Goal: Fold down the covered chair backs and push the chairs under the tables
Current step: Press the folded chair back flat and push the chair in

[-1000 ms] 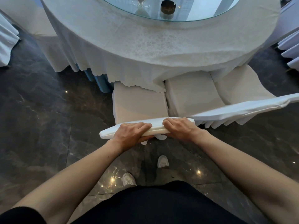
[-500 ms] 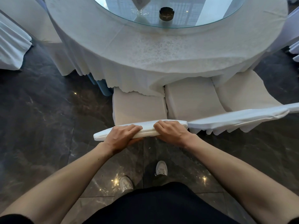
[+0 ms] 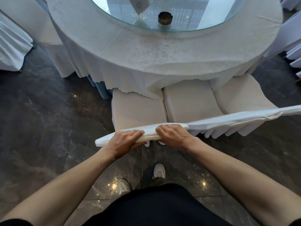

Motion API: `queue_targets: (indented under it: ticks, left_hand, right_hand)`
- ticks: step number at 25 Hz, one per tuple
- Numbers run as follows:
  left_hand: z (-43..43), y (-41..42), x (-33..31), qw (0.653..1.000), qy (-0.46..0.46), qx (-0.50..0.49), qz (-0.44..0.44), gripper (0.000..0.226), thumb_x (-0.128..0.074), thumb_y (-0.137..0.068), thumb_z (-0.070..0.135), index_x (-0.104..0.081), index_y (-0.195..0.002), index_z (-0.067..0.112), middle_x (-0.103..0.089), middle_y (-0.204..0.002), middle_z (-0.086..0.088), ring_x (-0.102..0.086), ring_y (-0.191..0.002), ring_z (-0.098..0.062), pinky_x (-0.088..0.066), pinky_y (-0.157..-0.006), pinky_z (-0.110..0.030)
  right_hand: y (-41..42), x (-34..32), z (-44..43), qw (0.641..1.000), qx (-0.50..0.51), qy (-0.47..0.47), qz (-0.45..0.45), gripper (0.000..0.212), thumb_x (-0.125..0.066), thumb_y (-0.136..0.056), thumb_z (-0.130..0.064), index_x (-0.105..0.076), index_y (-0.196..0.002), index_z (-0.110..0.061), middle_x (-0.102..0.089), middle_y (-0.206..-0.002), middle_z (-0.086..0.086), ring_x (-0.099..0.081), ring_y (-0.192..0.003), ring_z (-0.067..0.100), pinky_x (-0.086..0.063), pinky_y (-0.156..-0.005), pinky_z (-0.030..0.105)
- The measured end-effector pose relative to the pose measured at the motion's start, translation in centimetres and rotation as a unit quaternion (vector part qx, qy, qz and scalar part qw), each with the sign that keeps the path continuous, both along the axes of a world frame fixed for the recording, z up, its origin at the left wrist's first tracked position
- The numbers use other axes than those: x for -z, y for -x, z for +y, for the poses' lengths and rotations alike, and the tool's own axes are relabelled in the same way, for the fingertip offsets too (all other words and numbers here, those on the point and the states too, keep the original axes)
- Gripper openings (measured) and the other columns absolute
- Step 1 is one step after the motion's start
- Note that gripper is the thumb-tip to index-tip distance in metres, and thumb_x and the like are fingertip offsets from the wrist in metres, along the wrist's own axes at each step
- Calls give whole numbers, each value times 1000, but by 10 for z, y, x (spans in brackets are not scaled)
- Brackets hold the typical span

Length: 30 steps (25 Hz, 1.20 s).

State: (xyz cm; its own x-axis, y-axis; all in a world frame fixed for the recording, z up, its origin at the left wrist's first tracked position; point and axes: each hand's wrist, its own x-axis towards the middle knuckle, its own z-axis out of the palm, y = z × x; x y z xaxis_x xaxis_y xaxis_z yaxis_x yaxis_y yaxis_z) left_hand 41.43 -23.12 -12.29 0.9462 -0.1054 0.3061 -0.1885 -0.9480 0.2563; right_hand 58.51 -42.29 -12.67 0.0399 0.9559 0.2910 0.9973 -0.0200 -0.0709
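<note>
White cloth everywhere: over the chair back [image 3: 146, 133], the seat [image 3: 138, 110] beyond it, and the round surface [image 3: 162, 51] further ahead. Left hand [image 3: 123, 142] and right hand [image 3: 174, 136] both closed over the top edge of the chair back, knuckles up, side by side with a short stretch of covered edge between them. Beyond the knuckles, the seat with its front part tucked beneath the hanging tablecloth [image 3: 130, 79]; most of the seat uncovered on the near side. Just right of the right hand, a second seat [image 3: 189, 105] pushed in to about the same depth, and a third seat [image 3: 241, 93] further right, angled around the curve. Running off rightward from the right hand, another covered back [image 3: 236, 119].

Judging progress: apparently the pushing step on this chair, partly done, with room left to slide it further in. Whether this back is folded down yet, hard to say from this steep angle. More draped chairs [image 3: 13, 46] far to the left, apart from this surface, probably pending.
</note>
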Motion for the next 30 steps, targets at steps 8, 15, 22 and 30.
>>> queue_targets:
  ticks: [8,15,22,30]
  left_hand:
    - [-4,5,0,1000,-2,-1,5,33,-45,-93,46,-50,-110,18,-70,-97,-3,-67,-71,-21,-49,-51,-30]
    - [-6,6,0,1000,6,3,7,33,-45,-93,45,-50,-111,18,-70,-100,-4,-66,-71,-23,-49,-51,-31]
    - [-9,9,1,1000,6,-6,9,34,-42,-96,48,-50,-113,19,-69,-101,-2,-67,-73,-22,-50,-52,-32]
    - [-13,8,-4,999,-5,-24,24,35,-44,-93,48,-51,-112,19,-66,-97,0,-63,-66,-20,-45,-48,-29]
  right_hand:
    - [3,0,-3,1000,-11,10,2,34,-37,-97,-35,-55,-86,-8,-57,-70,5,-58,-51,22,-39,-39,31]
    - [4,-1,-6,1000,-11,21,7,28,-40,-93,-32,-54,-86,-8,-57,-71,6,-59,-52,24,-37,-38,31]
    - [7,-1,-8,999,-21,39,22,22,-45,-92,-28,-52,-91,-8,-58,-74,8,-59,-53,25,-41,-40,33]
    - [11,-5,-10,996,24,62,53,34,-39,-91,-36,-56,-89,-7,-60,-77,9,-59,-58,27,-43,-47,35]
